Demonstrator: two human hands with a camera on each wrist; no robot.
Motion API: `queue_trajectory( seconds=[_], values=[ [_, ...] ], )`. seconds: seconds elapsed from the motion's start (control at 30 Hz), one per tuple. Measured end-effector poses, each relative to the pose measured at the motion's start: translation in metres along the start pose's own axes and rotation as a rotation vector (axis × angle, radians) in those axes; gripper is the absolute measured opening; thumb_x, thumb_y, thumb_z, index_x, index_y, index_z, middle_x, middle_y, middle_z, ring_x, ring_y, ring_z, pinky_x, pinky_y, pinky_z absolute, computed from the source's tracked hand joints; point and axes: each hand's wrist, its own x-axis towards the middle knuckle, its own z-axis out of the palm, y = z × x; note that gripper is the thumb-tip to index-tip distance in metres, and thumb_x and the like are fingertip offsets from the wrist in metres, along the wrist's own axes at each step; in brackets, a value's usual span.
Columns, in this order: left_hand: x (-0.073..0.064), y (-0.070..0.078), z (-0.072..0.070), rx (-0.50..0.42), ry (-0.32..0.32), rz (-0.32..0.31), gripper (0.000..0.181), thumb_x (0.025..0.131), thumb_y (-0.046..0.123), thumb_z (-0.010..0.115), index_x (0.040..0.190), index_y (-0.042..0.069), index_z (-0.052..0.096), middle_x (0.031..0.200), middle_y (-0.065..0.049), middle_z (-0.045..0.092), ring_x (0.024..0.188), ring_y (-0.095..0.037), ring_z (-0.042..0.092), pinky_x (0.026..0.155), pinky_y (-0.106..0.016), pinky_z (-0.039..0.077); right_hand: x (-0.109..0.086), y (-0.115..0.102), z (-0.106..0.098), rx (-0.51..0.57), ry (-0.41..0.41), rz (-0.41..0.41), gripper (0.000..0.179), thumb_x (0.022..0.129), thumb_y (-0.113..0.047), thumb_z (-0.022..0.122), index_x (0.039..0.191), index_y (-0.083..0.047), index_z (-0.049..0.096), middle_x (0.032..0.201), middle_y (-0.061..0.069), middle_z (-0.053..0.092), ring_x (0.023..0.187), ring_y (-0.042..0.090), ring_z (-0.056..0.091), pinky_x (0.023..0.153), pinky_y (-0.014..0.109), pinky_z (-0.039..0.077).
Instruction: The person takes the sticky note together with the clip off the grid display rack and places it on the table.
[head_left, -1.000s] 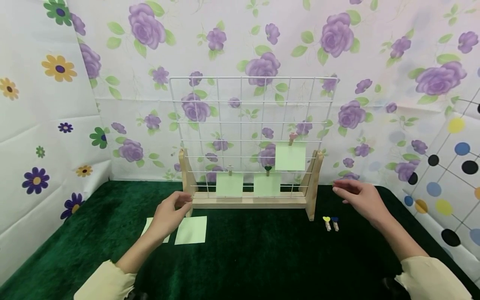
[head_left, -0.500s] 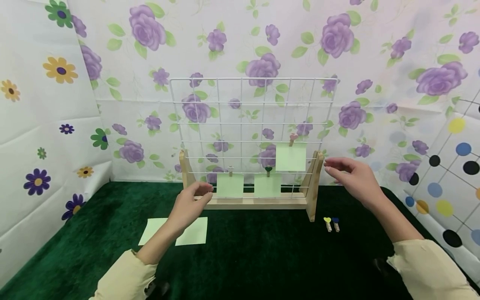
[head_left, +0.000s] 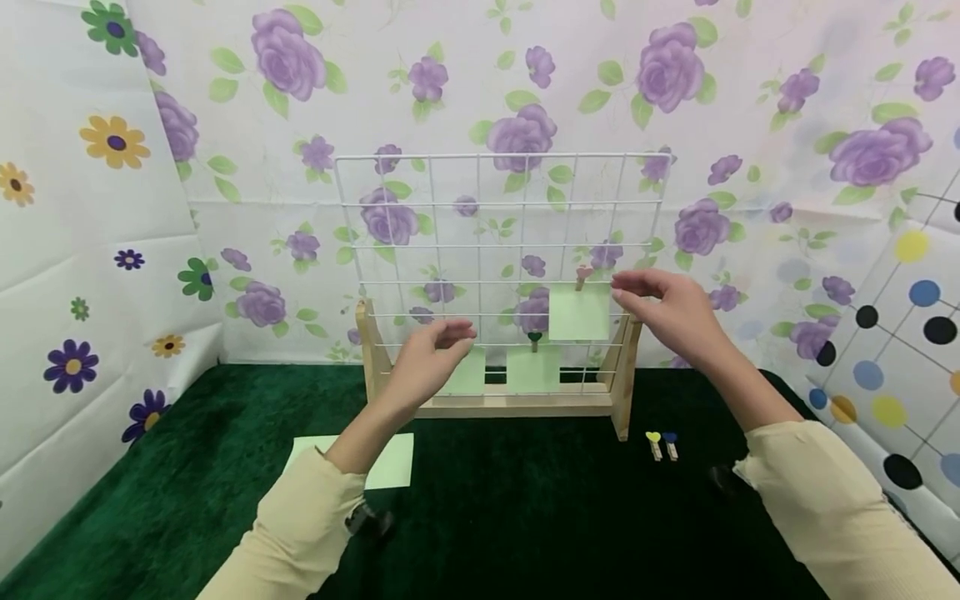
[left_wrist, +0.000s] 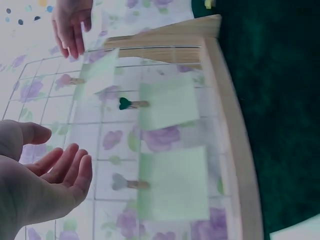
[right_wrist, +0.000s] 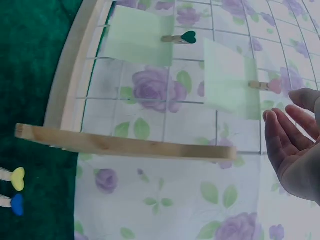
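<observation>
A white wire grid (head_left: 480, 202) stands in a wooden base (head_left: 517, 407). Three pale green paper notes are clipped to it: the upper right note (head_left: 579, 312) by a pink clothespin (head_left: 582, 277), the middle note (head_left: 533, 369) by a green-heart clothespin (head_left: 535, 341), and the left note (left_wrist: 174, 184) by a grey-heart clothespin (left_wrist: 131, 183). My left hand (head_left: 427, 364), empty with loosely bent fingers, is in front of the grid and partly hides the left note in the head view. My right hand (head_left: 670, 310), also empty, has its fingertips right at the upper right note's edge.
Two loose clothespins, one with a yellow heart (head_left: 654, 444) and one with a blue heart (head_left: 671, 446), lie on the green cloth (head_left: 525, 517) at right. Loose green paper (head_left: 393, 461) lies at left, partly behind the left forearm. Flowered sheeting (head_left: 270, 183) backs the grid.
Both hands have risen toward the grid, the left moving rightward and the right moving leftward to the upper right note. The notes and clothespins have stayed in place.
</observation>
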Motion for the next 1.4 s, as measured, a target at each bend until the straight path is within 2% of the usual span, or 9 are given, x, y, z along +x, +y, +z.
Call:
queue_trajectory(
  seconds=[0.13, 0.23, 0.4, 0.7, 0.93, 1.17, 1.4],
  values=[
    [0.014, 0.013, 0.009, -0.068, -0.048, -0.004, 0.035, 0.099, 0.017, 0.054, 0.132, 0.003, 0.055, 0.125, -0.010, 0.062, 0.119, -0.024, 0.053, 0.098, -0.043, 0.043, 0.011, -0.008, -0.002, 0.001, 0.002, 0.015, 0.034, 0.098, -0.026, 0.059, 0.123, -0.004, 0.064, 0.118, 0.013, 0.066, 0.095, 0.026, 0.065, 0.072, 0.029, 0.054],
    [0.023, 0.020, 0.018, -0.103, -0.072, -0.009, 0.036, 0.100, 0.016, 0.054, 0.133, 0.003, 0.054, 0.127, -0.009, 0.061, 0.122, -0.023, 0.052, 0.100, -0.041, 0.042, 0.017, -0.012, -0.002, 0.025, -0.020, 0.022, 0.034, 0.098, -0.023, 0.059, 0.125, -0.002, 0.062, 0.122, 0.014, 0.064, 0.098, 0.028, 0.065, 0.071, 0.027, 0.055],
    [0.035, 0.030, 0.033, -0.109, -0.081, -0.009, 0.038, 0.099, 0.014, 0.053, 0.135, 0.003, 0.052, 0.129, -0.009, 0.060, 0.123, -0.024, 0.050, 0.100, -0.040, 0.042, 0.026, -0.020, -0.001, 0.032, -0.065, 0.028, 0.037, 0.098, -0.021, 0.059, 0.128, 0.001, 0.060, 0.125, 0.017, 0.062, 0.103, 0.031, 0.064, 0.074, 0.030, 0.055],
    [0.054, 0.038, 0.057, -0.090, -0.052, -0.049, 0.038, 0.098, 0.010, 0.053, 0.135, 0.000, 0.051, 0.129, -0.013, 0.059, 0.123, -0.025, 0.051, 0.100, -0.037, 0.042, 0.037, -0.030, 0.006, -0.009, -0.152, 0.048, 0.044, 0.099, -0.024, 0.057, 0.133, 0.004, 0.054, 0.127, 0.020, 0.060, 0.097, 0.032, 0.066, 0.076, 0.037, 0.055],
    [0.061, 0.041, 0.071, -0.096, -0.036, -0.052, 0.038, 0.097, 0.008, 0.054, 0.133, -0.003, 0.053, 0.125, -0.014, 0.061, 0.119, -0.025, 0.054, 0.096, -0.032, 0.045, 0.043, -0.030, 0.010, 0.007, -0.198, 0.054, 0.042, 0.100, -0.015, 0.054, 0.134, 0.008, 0.050, 0.129, 0.023, 0.057, 0.110, 0.034, 0.060, 0.076, 0.038, 0.055],
    [0.064, 0.042, 0.077, -0.128, -0.018, -0.083, 0.036, 0.095, 0.006, 0.054, 0.130, -0.001, 0.056, 0.123, -0.013, 0.062, 0.116, -0.025, 0.056, 0.090, -0.031, 0.049, 0.045, -0.032, 0.012, 0.002, -0.194, 0.061, 0.039, 0.099, -0.014, 0.055, 0.131, 0.008, 0.054, 0.125, 0.023, 0.060, 0.105, 0.034, 0.062, 0.075, 0.038, 0.055],
    [0.064, 0.043, 0.082, -0.133, -0.015, -0.110, 0.039, 0.096, 0.007, 0.055, 0.133, -0.001, 0.053, 0.126, -0.015, 0.059, 0.116, -0.025, 0.056, 0.088, -0.032, 0.049, 0.048, -0.031, 0.013, 0.001, -0.204, 0.067, 0.036, 0.100, -0.014, 0.054, 0.130, 0.007, 0.056, 0.124, 0.023, 0.060, 0.106, 0.034, 0.062, 0.075, 0.037, 0.056]
  ],
)
